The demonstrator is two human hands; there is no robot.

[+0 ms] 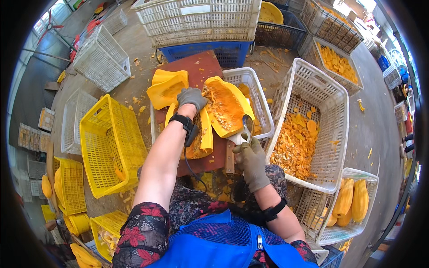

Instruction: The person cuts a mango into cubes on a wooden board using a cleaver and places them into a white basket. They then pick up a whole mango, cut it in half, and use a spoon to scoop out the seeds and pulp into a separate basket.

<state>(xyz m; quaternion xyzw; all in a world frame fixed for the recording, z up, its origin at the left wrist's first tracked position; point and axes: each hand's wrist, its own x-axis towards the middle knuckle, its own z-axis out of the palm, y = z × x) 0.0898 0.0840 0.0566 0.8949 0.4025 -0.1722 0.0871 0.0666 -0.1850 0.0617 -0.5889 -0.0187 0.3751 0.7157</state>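
Note:
My gloved left hand (192,99) grips the left edge of a cut pumpkin piece (225,104), whose orange hollow holds stringy pulp and seeds. My gloved right hand (252,160) is shut on a metal spoon (248,123), its bowl up at the piece's lower right end. Beside that hand lies a cleaver with a wooden handle (230,158); its blade is partly hidden under the pumpkin. Another seeded pumpkin piece (203,135) lies under my left forearm. Hollowed pumpkin pieces (167,87) sit at the upper left of the reddish board (204,62).
On the right, a white crate (330,134) holds pulp and seeds. A white basket (264,100) with pumpkin pieces sits beside the board. A yellow crate (112,144) stands left. Whole pumpkins (343,197) lie in a crate lower right; a stacked white crate (201,23) stands ahead.

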